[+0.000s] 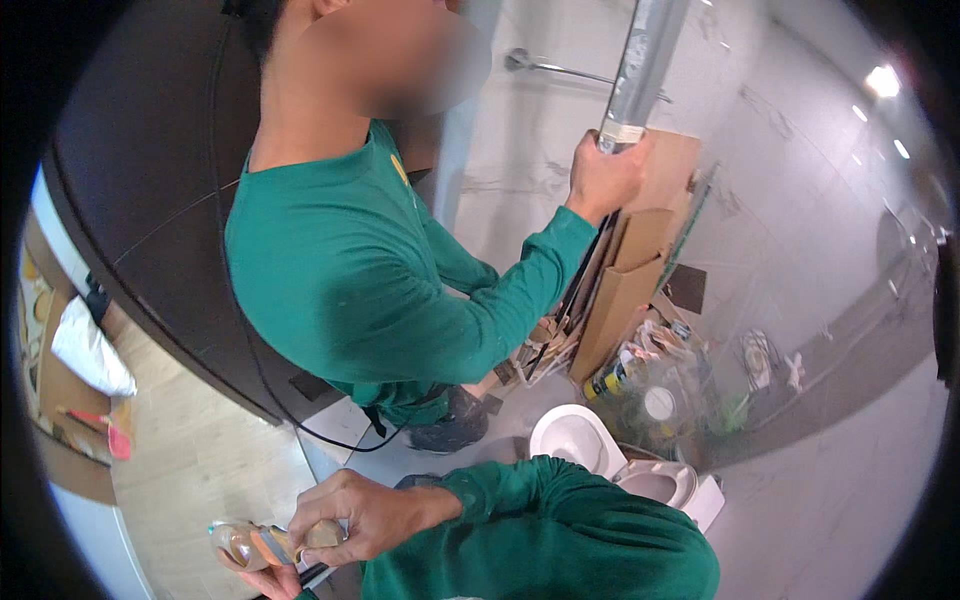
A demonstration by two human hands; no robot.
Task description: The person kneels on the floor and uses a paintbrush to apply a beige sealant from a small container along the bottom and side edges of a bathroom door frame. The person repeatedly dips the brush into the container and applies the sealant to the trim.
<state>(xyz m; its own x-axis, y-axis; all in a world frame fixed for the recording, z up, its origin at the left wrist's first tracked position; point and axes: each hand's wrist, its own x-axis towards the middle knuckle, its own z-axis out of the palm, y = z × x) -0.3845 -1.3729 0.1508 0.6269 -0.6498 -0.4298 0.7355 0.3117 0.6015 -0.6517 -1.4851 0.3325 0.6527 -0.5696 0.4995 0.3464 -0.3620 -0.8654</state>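
Observation:
At the lower left, my right hand (pixel 368 515) closes its thumb and fingers on the tan, rounded end of a clear plastic bottle (pixel 262 548) with an orange-brown band. From below, my left hand (pixel 276 582) supports the same bottle, its fingers partly hidden under it. The bottle lies roughly level, its far end pointing left. A dark, thin object (pixel 316 577) shows beside my left hand; its kind is unclear.
Close in front, a co-worker in a green top (pixel 370 280) holds up a long grey metal profile (pixel 640 75). A toilet (pixel 572 435), cardboard sheets (pixel 625 290) and a clear bag of rubbish (pixel 665 400) stand to the right. A black cable (pixel 240 330) hangs by the dark door panel (pixel 140 150).

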